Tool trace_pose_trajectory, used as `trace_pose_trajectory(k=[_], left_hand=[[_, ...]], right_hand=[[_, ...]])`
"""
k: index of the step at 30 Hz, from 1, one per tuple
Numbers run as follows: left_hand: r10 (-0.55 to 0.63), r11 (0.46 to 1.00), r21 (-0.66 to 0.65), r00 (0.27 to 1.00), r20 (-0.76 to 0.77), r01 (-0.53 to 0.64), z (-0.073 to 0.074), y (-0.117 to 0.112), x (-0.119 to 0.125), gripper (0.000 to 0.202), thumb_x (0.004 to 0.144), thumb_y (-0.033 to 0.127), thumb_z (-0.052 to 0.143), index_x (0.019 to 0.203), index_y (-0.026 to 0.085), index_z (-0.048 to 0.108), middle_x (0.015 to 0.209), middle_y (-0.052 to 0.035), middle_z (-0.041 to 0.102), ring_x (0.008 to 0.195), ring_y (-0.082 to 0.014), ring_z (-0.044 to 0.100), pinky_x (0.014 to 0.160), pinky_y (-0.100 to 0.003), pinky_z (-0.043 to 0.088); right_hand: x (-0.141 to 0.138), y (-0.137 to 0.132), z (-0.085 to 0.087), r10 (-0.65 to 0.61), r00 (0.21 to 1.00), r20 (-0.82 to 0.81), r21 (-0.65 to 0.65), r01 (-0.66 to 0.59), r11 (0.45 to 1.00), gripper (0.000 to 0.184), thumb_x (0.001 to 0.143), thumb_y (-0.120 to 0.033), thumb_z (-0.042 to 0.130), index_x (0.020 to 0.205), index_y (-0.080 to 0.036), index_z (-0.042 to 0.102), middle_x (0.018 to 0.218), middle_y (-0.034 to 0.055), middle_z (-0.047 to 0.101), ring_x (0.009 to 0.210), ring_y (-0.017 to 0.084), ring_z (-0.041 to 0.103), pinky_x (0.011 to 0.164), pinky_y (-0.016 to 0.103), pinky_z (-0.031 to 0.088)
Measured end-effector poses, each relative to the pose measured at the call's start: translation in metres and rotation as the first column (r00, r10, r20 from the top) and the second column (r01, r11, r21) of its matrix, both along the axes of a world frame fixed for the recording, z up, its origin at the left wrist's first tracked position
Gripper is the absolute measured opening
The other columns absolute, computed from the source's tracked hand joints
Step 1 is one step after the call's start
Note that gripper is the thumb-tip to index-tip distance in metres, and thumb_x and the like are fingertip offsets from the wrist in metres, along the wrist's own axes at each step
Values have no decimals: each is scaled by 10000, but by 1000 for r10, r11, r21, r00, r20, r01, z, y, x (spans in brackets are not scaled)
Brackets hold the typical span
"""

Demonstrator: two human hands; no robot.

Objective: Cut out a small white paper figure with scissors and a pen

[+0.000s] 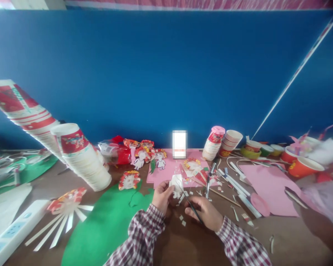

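Note:
My left hand (162, 195) pinches a small white paper cutout (177, 183) between thumb and fingers, above the brown table. My right hand (205, 212) is closed around a slim dark pen-like tool (193, 209). Its thin tip reaches up and left to the cutout; whether it touches the paper I cannot tell. Small white paper scraps (184, 223) lie below and around both hands. Behind them, pink paper sheets (161, 173) carry a red-and-yellow cut paper piece (192, 165).
Tall paper cup stacks (83, 159) lean at the left, near a green sheet (100, 225) and a white power strip (16, 229). Cut paper figures (139, 159) lie at the back. To the right are shorter cup stacks (214, 144), paper strips and another pink sheet (269, 184).

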State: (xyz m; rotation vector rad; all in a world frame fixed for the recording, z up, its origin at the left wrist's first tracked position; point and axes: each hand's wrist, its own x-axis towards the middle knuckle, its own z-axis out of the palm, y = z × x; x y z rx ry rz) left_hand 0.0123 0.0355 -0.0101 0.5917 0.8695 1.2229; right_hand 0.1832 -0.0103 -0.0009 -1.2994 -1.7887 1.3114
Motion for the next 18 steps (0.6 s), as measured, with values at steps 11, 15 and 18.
trace_pose_trajectory(k=[11,15,18], left_hand=[[6,1000,-4,1000,-9,-6,-3,1,0,355,529,280,788,782,114,603,643,-17,643,501,-97,559,486,-213,436],[1,1000,-2,1000,-11,-1,-4,2,0,350,534,277,787,787,112,608,659,-26,649,510,-102,565,488,-214,434],[-2,1000,-1,1000,-11,2,-3,1,0,345,543,272,782,794,113,608,660,-27,649,513,-105,567,489,-217,436]], right_hand=[[1,1,-2,21,1000,-18,0,-21,1000,231,771,-377,603,803,-150,575,613,-15,511,549,114,452,513,213,349],[1,1,-1,21,1000,-6,-15,-21,1000,254,784,-399,583,809,-147,570,600,-16,502,540,111,436,504,212,335],[1,1,1,25,1000,12,1,-25,1000,260,789,-403,579,803,-143,572,598,-16,495,538,108,426,502,211,325]])
